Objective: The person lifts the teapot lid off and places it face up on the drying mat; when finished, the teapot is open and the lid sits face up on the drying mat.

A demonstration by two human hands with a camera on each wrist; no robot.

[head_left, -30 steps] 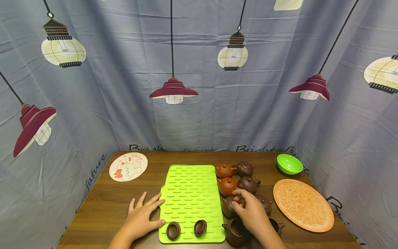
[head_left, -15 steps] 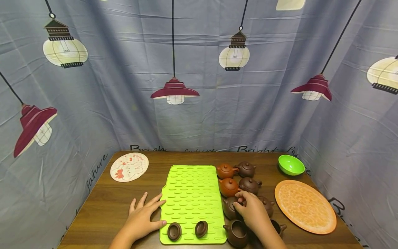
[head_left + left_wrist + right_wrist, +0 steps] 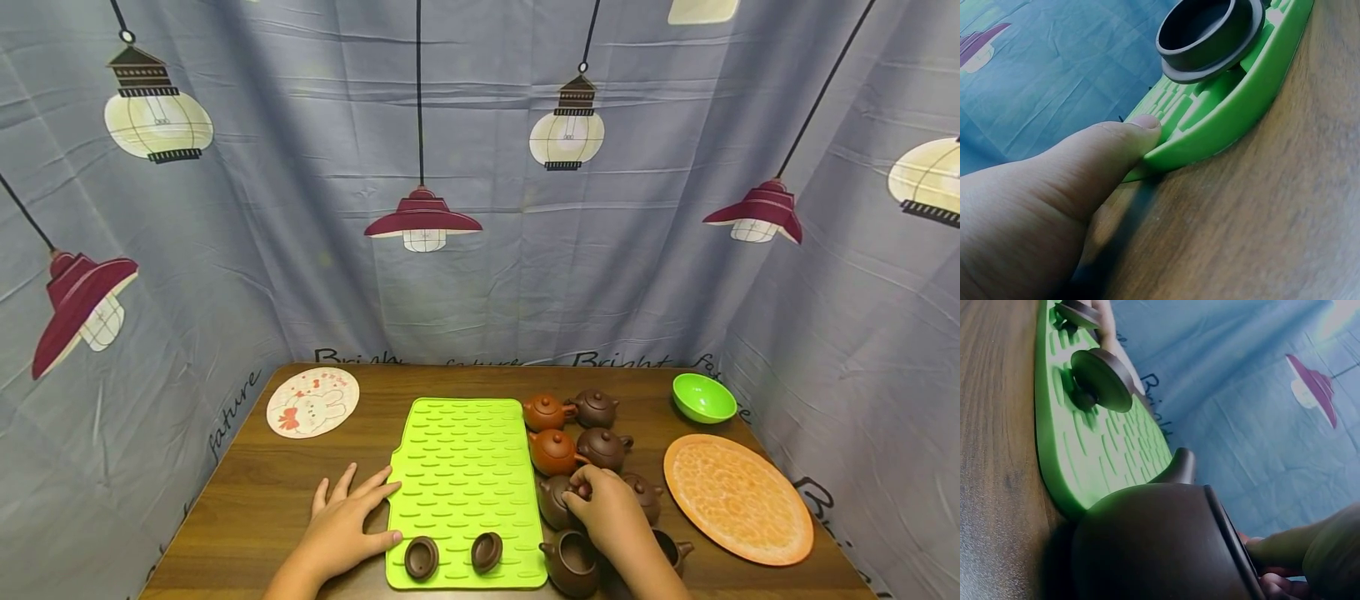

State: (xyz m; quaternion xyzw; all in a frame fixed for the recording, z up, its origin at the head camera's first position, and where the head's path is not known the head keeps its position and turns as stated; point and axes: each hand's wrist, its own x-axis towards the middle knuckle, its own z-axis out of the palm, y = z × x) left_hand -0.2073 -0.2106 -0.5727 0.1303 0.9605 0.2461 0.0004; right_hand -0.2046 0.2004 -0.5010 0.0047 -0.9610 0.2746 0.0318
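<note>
My left hand [image 3: 341, 523] lies with fingers spread at the left edge of a green ridged mat [image 3: 465, 475]; in the left wrist view its thumb [image 3: 1129, 134] rests on the mat's rim. Two dark brown teapot lids, a left one [image 3: 422, 557] and a right one [image 3: 487, 552], lie upturned on the mat's near end. My right hand [image 3: 611, 510] is over a dark brown teapot [image 3: 553, 502], thumb and forefinger pinching its lid by the knob, which the fingers mostly hide. Nearer stands a lidless teapot [image 3: 573, 562], large in the right wrist view.
Two orange-brown teapots, one far [image 3: 546, 412] and one nearer [image 3: 555, 452], stand beside several dark ones. Another lidless teapot [image 3: 672, 550] is partly behind my right forearm. At right are a green bowl [image 3: 703, 398] and an orange round mat [image 3: 738, 498]; a rabbit-print mat [image 3: 313, 402] lies far left.
The right thumb and forefinger have drawn together at the teapot's lid knob. My left hand stays in place on the mat. The head view has shifted slightly.
</note>
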